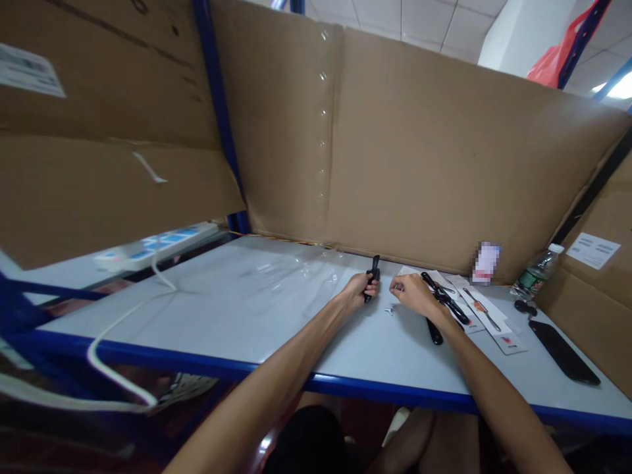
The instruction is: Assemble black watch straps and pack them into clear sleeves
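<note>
My left hand [363, 288] is wrapped round a black spokeshave [376, 263], held nearly upright above the table, its upper handle sticking out of the fist. To its right, my right hand [411, 291] is closed with thumb and fingertips together; whatever is in them is too small or hidden to make out. A few small metal pieces [389, 310], perhaps screws, lie on the table below and between the hands. Beside the right wrist rest more black spokeshaves [447, 299], partly covered by the forearm. Under and beside them are white printed cards [488, 315] with a tool pictured on them.
The grey table [222, 296] has a blue metal edge. A cardboard wall [419, 151] closes off the back. At right are a plastic bottle [536, 273], a black phone [564, 352] and a small black round object [525, 307]. A power strip [158, 247] with white cable sits left.
</note>
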`<state>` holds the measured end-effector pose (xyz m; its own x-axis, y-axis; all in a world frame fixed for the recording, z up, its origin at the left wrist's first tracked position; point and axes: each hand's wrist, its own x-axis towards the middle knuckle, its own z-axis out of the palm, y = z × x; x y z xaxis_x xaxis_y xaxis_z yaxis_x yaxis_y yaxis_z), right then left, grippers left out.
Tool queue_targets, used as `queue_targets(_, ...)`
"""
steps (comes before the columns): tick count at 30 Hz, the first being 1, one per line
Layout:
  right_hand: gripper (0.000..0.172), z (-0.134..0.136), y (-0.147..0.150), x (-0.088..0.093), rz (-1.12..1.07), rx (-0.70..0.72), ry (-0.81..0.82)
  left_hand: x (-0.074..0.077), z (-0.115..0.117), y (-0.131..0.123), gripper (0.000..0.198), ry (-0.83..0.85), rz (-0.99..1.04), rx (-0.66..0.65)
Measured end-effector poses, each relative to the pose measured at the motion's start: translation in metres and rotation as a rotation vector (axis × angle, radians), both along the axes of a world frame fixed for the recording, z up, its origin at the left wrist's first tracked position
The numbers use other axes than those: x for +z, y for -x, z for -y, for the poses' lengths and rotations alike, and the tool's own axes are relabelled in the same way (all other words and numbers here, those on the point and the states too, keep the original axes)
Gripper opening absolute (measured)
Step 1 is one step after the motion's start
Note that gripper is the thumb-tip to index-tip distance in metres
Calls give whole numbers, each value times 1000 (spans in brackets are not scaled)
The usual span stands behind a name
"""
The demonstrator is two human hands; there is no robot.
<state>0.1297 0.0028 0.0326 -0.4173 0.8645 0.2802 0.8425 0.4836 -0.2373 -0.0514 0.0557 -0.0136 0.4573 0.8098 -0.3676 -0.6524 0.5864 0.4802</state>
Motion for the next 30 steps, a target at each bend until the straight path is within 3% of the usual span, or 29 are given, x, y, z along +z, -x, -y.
queue_targets(5, 6, 0, 3, -8, 55, 27, -11, -2, 1, -2, 15, -16, 7, 24)
queue_targets(7, 6, -2, 1, -6, 40, -23, -56, -3, 1, -2, 15, -25, 13, 35)
queue_targets(11, 32, -9, -15, 9, -64, -256, -206, -5, 4, -2, 16, -47, 10, 35)
queue_targets(16, 36, -28, -87, 27, -197, -562, -437, -2, 9, -4, 13, -99, -73, 21)
queue_targets(21, 28, -43, -189, 10, -69, -763, -505, 3, 13, -8, 15, -81, -147, 67)
queue_targets(25, 25, -57, -240, -3, 98, -751, -451, 3, 15, -7, 16, -73, -155, 77)
queue_targets(30, 30, -80, -259, 7, 156, -763, -385, -1, 12, -3, 15, -88, -133, 48)
